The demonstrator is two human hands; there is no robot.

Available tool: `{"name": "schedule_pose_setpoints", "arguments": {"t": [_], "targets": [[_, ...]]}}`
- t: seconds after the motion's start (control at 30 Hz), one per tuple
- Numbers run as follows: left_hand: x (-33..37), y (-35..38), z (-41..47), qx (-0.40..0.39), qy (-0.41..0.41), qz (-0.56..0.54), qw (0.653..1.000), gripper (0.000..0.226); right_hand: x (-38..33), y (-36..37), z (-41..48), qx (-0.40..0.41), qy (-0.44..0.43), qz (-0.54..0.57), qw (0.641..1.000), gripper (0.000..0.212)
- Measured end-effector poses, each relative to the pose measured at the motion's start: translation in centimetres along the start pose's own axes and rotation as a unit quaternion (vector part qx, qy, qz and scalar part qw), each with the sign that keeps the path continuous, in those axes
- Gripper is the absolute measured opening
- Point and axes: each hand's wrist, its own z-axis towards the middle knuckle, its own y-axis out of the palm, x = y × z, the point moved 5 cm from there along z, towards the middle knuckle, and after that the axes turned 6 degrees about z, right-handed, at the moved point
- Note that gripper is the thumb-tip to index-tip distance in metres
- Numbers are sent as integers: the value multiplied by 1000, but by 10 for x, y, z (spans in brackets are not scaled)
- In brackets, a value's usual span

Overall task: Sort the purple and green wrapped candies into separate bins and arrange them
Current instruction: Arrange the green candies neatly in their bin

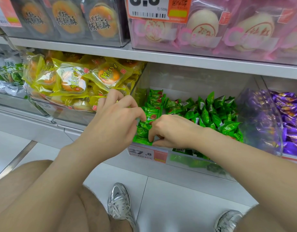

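A clear bin [191, 77] on the lower shelf holds several green wrapped candies [216, 113], some lined up in a row [154, 104] along its left wall and the others loose in a heap. To its right, a second clear bin [261, 114] holds purple wrapped candies [288, 118]. My left hand [114, 121] reaches over the bin's front left corner and its fingertips pinch a green candy [151, 117] in the row. My right hand [171, 131] is just beside it, fingers curled down onto green candies [142, 139] at the front of the row.
Yellow wrapped pastries [72, 77] fill the bin to the left. The shelf above [161, 56] carries boxes of pastries and pink-wrapped buns. A price tag [141, 153] reading 27.8 hangs on the green bin's front. My shoes [119, 201] stand on the white tiled floor.
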Motion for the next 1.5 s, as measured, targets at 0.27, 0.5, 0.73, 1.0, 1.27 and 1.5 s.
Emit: {"name": "schedule_pose_setpoints", "arguments": {"t": [0.27, 0.5, 0.73, 1.0, 1.27, 1.5], "targets": [[-1, 0, 0, -5, -1, 4, 1000, 28, 4, 0, -5, 29, 42, 24, 998, 20], [0, 0, 0, -16, -3, 7, 1000, 27, 9, 7, -1, 5, 115, 124, 986, 17], [0, -2, -1, -18, -3, 1, 1000, 28, 9, 6, -1, -28, 126, 142, 981, 18], [7, -11, -9, 18, 6, 9, 1000, 27, 20, -18, -18, -12, 126, 156, 980, 7], [14, -6, -10, 76, -30, 38, 996, 24, 6, -4, -11, -19, -8, 99, 995, 39], [19, 7, 7, 55, -23, 26, 998, 25, -3, -5, 7, 37, -52, 90, 994, 38]]}}
